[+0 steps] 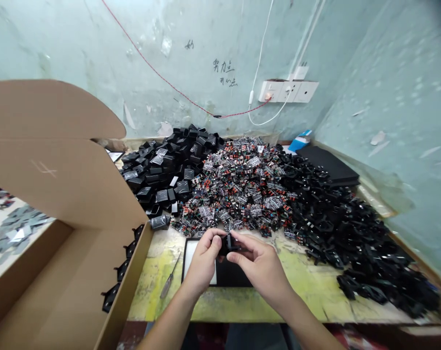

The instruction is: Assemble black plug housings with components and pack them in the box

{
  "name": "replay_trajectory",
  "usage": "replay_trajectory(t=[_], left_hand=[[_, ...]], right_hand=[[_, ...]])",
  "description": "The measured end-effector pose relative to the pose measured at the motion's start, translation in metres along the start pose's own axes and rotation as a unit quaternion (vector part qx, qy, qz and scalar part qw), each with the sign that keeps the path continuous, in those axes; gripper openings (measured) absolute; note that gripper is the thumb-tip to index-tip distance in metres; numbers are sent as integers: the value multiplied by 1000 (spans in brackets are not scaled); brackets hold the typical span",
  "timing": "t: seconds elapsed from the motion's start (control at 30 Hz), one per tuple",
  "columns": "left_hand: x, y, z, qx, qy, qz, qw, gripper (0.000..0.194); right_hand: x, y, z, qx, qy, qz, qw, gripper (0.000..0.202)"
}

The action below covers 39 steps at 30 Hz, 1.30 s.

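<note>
Both hands meet over a black tray (235,280) near the table's front edge. Between them is a small black plastic part (226,244). My left hand (206,257) pinches its left side with thumb and fingers. My right hand (258,262) has its thumb and fingertips closed on the right side of the same part. The tray has a white area on its left. A screwdriver (167,287) lies left of the tray. Just behind the hands is a pile of small circuit boards (242,189).
Black housings (169,170) are heaped back left, and black brackets (333,218) spread along the right. An open cardboard box (56,272) on the left has several black assemblies (112,296) by its right wall. Cables hang from wall sockets (296,91).
</note>
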<state>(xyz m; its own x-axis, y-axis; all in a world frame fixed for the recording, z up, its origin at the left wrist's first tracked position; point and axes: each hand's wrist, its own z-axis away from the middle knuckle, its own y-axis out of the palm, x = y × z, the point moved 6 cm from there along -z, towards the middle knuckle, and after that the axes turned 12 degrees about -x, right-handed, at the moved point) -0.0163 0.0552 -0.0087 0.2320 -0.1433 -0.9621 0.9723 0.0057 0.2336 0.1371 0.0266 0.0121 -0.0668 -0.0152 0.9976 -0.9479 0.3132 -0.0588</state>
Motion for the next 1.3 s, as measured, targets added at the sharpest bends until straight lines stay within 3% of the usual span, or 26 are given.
replay_trajectory(t=[0.4,0.63,0.8,1.03,1.13,1.23,1.3], left_hand=[[-2,0,3,-16,15,-32,999,40],[-20,4,9,-16,106,-107,989,32],[-28,6,13,-64,147,-151,975,22],[-35,7,15,-82,179,-181,963,15],[-26,7,11,-97,128,-133,978,18],[-6,5,5,-135,-20,13,991,27],[7,6,4,-158,-136,122,970,31]], right_hand=[[2,0,3,-1,-35,44,998,51],[6,2,7,-17,-109,62,992,42],[8,5,12,-58,-171,55,982,35],[7,7,18,-78,-182,30,980,34],[-1,10,15,-65,-144,22,987,36],[-10,15,10,-33,-100,18,994,46],[-10,17,9,-21,-112,34,993,55]])
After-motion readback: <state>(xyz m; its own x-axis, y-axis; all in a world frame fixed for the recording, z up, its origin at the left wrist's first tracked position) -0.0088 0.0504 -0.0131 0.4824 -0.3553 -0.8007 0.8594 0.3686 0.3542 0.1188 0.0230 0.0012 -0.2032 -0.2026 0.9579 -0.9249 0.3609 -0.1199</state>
